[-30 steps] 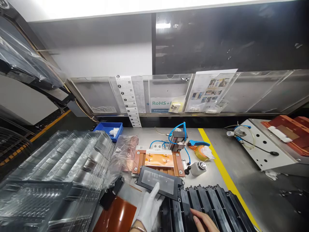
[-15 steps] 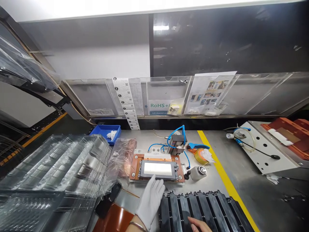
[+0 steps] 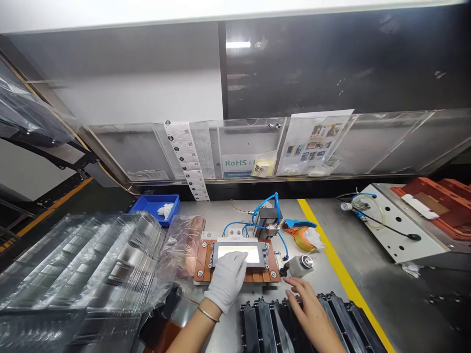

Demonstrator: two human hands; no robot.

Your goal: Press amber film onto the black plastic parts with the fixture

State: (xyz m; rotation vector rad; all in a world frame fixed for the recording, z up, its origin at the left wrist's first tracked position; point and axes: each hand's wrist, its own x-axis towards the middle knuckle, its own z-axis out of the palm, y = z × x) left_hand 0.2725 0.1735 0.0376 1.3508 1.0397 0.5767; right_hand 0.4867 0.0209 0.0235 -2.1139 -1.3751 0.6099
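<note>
One of the hands [image 3: 227, 278], cloth-gloved, overlaps a flat rectangular panel [image 3: 253, 256].

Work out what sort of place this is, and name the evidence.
Probably a factory assembly workstation: a fixture with blue tubing sits on a metal bench, near a row of similar black parts and stacked clear plastic trays.

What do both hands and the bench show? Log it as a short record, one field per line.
Left hand: white-gloved, over the dark-framed panel; exact contact unclear
Right hand: bare, fingertips near the black knob; touch unclear
Panel position: on the brown fixture
Near edge: row of black parts
Left side: stacked clear trays, blue bin beyond
Right of fixture: metal-capped bottle, yellow tape roll
</note>
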